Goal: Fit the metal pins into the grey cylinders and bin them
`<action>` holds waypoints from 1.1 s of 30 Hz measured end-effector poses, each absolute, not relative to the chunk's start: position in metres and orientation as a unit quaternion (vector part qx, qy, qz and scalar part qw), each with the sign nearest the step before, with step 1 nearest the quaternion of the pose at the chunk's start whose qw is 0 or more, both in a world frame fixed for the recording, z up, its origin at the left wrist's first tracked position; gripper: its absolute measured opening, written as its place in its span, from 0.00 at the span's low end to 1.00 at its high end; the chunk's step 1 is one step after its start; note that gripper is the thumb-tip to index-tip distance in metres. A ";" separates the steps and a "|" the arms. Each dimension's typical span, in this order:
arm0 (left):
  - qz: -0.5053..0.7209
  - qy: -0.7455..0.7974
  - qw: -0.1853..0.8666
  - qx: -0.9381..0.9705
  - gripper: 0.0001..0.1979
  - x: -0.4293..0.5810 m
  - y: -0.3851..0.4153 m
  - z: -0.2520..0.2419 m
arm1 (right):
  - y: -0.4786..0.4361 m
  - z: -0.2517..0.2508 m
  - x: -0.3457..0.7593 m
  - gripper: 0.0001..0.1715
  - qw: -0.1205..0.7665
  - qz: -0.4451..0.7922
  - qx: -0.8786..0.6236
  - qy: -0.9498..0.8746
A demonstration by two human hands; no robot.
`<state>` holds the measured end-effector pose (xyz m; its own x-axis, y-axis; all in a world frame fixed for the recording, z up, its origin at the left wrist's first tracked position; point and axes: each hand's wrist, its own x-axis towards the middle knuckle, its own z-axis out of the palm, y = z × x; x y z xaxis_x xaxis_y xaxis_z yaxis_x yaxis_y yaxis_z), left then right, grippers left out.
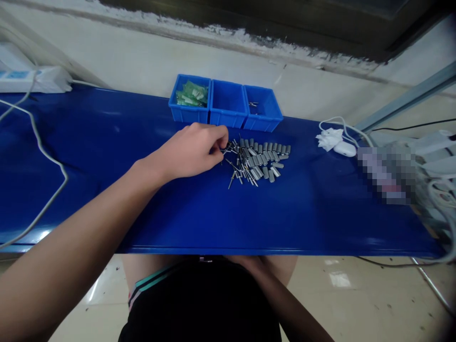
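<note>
A glossy blue table [302,213] runs across the view, its far side along a pale wall. At its far left lies a white power strip [39,80], with a white cable [64,173] curving down toward the near edge. Three blue bins stand side by side near the wall: the left bin [190,114], the middle bin [228,118] and the right bin [263,124]. The left hand [194,149] is just in front of them, fingers curled and thumb close to the forefinger; whether it pinches anything cannot be told. The right hand [247,262] is low by the lap, mostly hidden beneath the table's near edge, so its state cannot be told. Green packets [192,94] lie in the left bin. Toward the right are a crumpled tissue [329,138] and, beside it, a small white case [345,149]. Short grey metal pieces [264,158] lie in loose rows in front of the bins. Thin metal pins [243,166] lie jumbled between them and the left hand's fingertips.
</note>
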<state>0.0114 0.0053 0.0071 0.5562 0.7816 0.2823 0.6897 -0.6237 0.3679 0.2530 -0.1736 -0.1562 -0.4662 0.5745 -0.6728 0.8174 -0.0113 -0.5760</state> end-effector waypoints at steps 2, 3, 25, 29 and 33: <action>0.237 0.412 0.108 0.873 0.08 0.012 0.005 0.009 | -0.175 -0.142 0.248 0.15 0.129 -0.503 0.508 0.687; 0.250 0.407 0.107 0.872 0.09 0.012 0.005 0.010 | -0.178 -0.128 0.247 0.12 0.124 -0.508 0.495 0.694; 0.461 0.369 0.025 0.807 0.05 0.025 0.002 0.005 | 0.024 0.008 0.228 0.23 -0.423 -0.308 0.318 0.791; 0.471 0.357 0.021 0.806 0.06 0.028 -0.001 0.006 | 0.021 0.006 0.226 0.20 -0.414 -0.302 0.312 0.800; 0.456 0.381 0.012 0.804 0.04 0.028 -0.003 0.005 | 0.019 0.004 0.224 0.23 -0.408 -0.298 0.306 0.807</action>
<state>0.0284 -0.0030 0.0050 0.2943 0.6232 0.7246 0.6018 -0.7098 0.3661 0.2239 0.0187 0.0037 -0.4795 0.7373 0.4759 0.2509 0.6349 -0.7308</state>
